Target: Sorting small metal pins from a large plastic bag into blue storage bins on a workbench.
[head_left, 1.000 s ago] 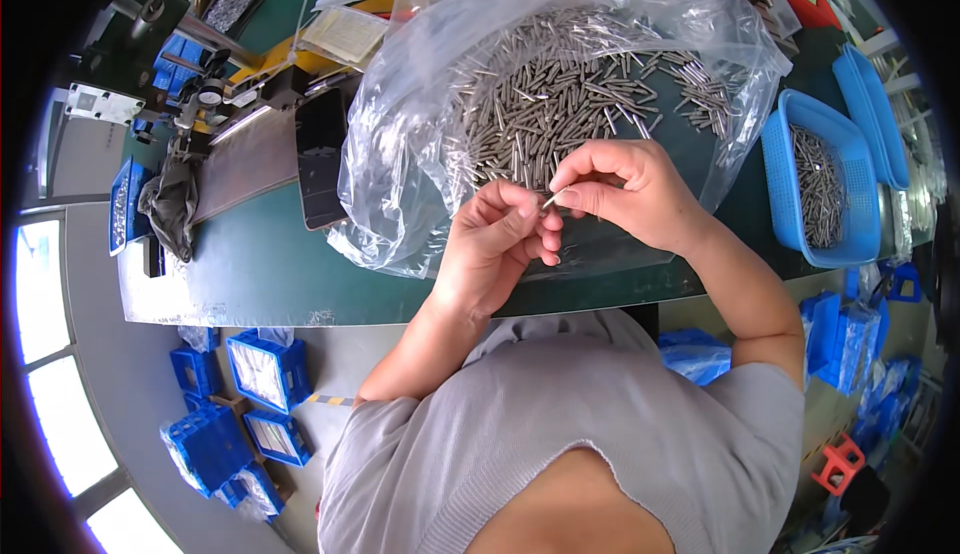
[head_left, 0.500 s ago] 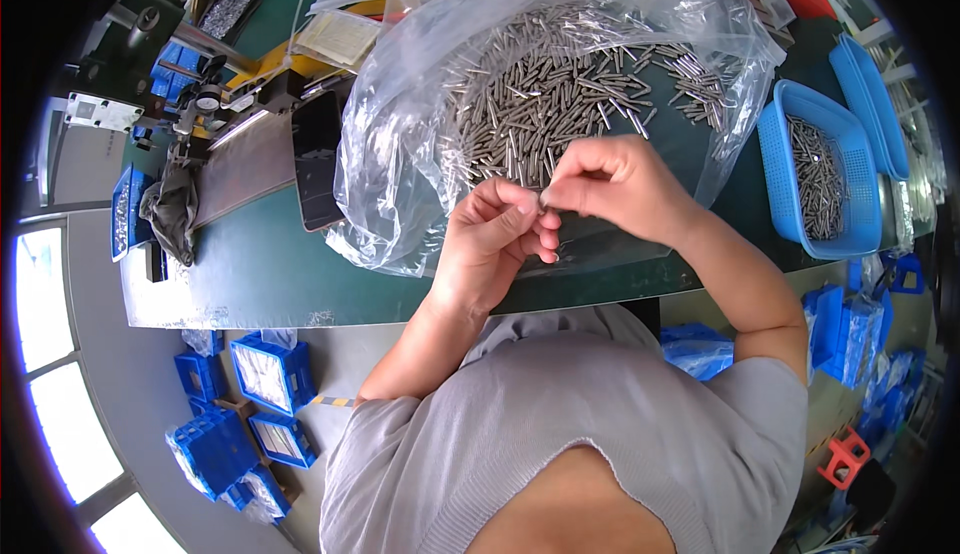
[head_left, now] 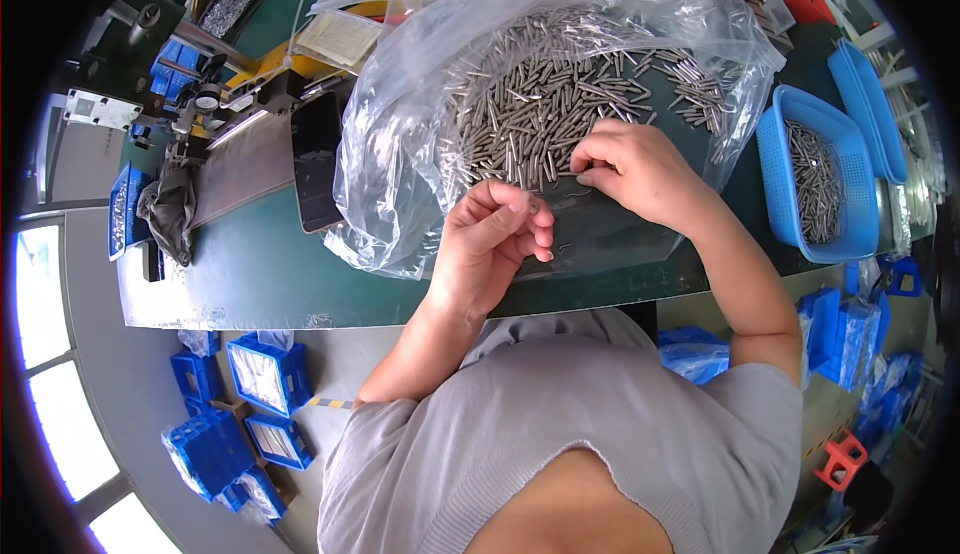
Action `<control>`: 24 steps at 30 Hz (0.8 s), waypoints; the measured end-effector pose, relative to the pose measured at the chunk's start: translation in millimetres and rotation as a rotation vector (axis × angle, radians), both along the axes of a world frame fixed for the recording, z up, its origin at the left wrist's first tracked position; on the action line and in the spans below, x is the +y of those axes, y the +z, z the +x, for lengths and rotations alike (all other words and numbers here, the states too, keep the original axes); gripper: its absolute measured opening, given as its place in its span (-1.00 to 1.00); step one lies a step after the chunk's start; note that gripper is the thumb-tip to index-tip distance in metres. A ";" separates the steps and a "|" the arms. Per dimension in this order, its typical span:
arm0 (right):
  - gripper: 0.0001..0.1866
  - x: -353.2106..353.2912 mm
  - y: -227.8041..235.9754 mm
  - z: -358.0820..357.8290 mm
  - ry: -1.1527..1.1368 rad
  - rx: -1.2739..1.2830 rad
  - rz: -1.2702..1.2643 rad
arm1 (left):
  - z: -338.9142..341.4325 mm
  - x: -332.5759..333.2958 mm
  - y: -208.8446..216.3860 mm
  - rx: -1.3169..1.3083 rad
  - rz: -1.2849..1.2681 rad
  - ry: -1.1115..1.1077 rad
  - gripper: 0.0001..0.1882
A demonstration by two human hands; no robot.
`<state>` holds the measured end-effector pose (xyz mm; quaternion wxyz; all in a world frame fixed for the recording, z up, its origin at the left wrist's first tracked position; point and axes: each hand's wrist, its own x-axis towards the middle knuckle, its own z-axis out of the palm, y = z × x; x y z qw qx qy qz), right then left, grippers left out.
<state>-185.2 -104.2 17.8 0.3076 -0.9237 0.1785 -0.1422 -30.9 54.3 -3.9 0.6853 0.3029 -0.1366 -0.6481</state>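
- On the green table (head_left: 265,264), just past the seated person's hands, a heap of metal pins (head_left: 545,104) lies with a crumpled clear plastic bag (head_left: 385,144) spread around it.
- The left hand (head_left: 482,239) is near the table's front edge, thumb and forefinger drawn close; something tiny shows by their tips, but from here I can't tell what it is or whether it is gripped.
- The right hand (head_left: 648,176) is by the heap's near edge, its fingertips bunched narrow; I can't tell if a pin is between them.
- Off to the right stands a blue basket (head_left: 853,189) with more pins inside, and a second blue basket (head_left: 866,104) just beside it.
- Left of the bag lies a dark phone (head_left: 317,159); farther left, a crumpled dark cloth (head_left: 172,216).
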 end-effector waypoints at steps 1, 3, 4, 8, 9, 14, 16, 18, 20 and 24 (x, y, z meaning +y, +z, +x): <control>-0.85 -1.2 0.4 0.8 0.024 0.011 -0.007 | 0.4 0.0 0.3 -0.001 0.000 -0.001 -0.92; -0.87 0.1 -1.1 2.3 0.029 0.015 -0.058 | 1.1 -0.1 1.5 0.019 -0.021 -0.013 -0.91; -0.88 0.6 -1.6 3.0 0.038 0.018 -0.109 | 1.1 0.0 1.6 0.017 -0.021 -0.012 -0.91; -0.89 3.2 1.6 3.4 0.021 -0.039 -0.053 | -0.1 -0.7 1.6 0.000 -0.020 -0.026 -0.89; -0.91 3.9 7.9 3.3 0.021 -0.106 0.122 | -0.3 -0.9 1.7 -0.008 -0.021 -0.037 -0.88; -0.93 13.2 20.7 3.7 0.084 -0.201 0.346 | -1.2 -0.7 2.2 -0.055 0.015 -0.055 -0.88; -0.94 14.5 21.7 2.9 0.089 -0.186 0.354 | -1.8 -0.7 2.4 -0.068 0.026 -0.060 -0.88; -0.94 15.7 24.9 3.0 0.117 -0.138 0.343 | -2.2 -0.5 3.1 -0.078 0.047 -0.054 -0.87; -0.93 17.0 23.2 2.9 0.109 -0.152 0.325 | -2.6 -0.3 4.2 -0.085 0.053 -0.050 -0.87; -0.90 21.1 23.9 3.6 0.099 -0.219 0.317 | -4.3 -1.3 6.8 -0.127 0.036 -0.054 -0.89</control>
